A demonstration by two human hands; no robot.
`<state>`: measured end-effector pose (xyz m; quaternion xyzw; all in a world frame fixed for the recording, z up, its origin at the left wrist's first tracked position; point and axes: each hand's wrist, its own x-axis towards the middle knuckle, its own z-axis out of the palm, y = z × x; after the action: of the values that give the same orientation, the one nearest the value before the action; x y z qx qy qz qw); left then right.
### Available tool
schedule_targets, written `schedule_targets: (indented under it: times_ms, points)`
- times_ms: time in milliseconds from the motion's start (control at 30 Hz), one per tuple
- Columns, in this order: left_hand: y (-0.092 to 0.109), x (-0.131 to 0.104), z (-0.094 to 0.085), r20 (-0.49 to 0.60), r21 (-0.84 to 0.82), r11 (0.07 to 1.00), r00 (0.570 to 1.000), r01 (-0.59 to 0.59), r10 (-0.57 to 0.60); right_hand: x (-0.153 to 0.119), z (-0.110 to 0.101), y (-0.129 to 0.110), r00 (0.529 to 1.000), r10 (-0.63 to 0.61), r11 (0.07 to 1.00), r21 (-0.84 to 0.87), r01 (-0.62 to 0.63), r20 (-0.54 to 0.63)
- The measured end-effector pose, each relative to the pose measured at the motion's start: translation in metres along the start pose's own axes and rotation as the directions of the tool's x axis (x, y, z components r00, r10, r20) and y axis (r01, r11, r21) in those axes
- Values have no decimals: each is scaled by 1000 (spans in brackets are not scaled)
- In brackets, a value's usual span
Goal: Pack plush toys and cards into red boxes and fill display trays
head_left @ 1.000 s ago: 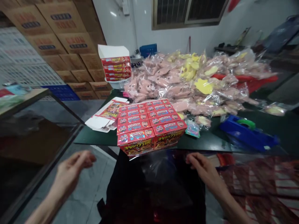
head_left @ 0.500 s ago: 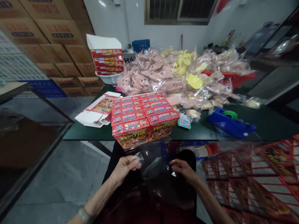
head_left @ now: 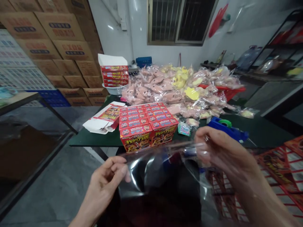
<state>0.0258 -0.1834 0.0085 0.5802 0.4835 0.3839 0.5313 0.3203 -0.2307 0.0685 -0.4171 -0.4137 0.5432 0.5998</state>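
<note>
A clear plastic bag (head_left: 151, 179) is stretched between my two hands, above my lap. My left hand (head_left: 104, 183) pinches its upper left edge between thumb and fingers. At the upper right edge, my right hand (head_left: 220, 151) is closed on the film, raised higher than the left. Just beyond the bag, a block of small red printed boxes (head_left: 149, 121) stands in two rows at the table's front edge. Flattened printed cartons (head_left: 104, 119) lie to the left of the boxes.
Individually bagged pink and yellow items (head_left: 163, 85) are heaped across the green table (head_left: 265, 132). A blue tape dispenser (head_left: 227, 129) sits behind my right hand. Red boxes fill an open display carton (head_left: 115, 74) at back left. A red crate (head_left: 267, 183) of printed boxes stands at lower right.
Both hands have moved apart and come up closer to the camera, spreading the plastic bag wide. My right hand rose most. The view has tilted upward.
</note>
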Motion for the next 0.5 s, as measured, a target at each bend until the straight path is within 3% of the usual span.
schedule_targets:
  times_ms: [100, 233, 433, 500]
  points:
    - [4, -7, -4, -161, 210, 948, 947, -241, 277, 31, 12, -16, 986, -99, 994, 49, 93, 136]
    - [17, 6, 0, -152, 386, 853, 888, -352, 435, 65, 14, -24, 965, -132, 991, -4, 136, 228]
    - [60, 55, 4, -239, 55, 921, 891, -385, 387, 101, 15, -35, 986, -74, 968, -229, 107, 149]
    - [68, 70, 1, -225, 0, 922, 898, -387, 377, 107, 15, -40, 987, -140, 927, -339, 161, 84]
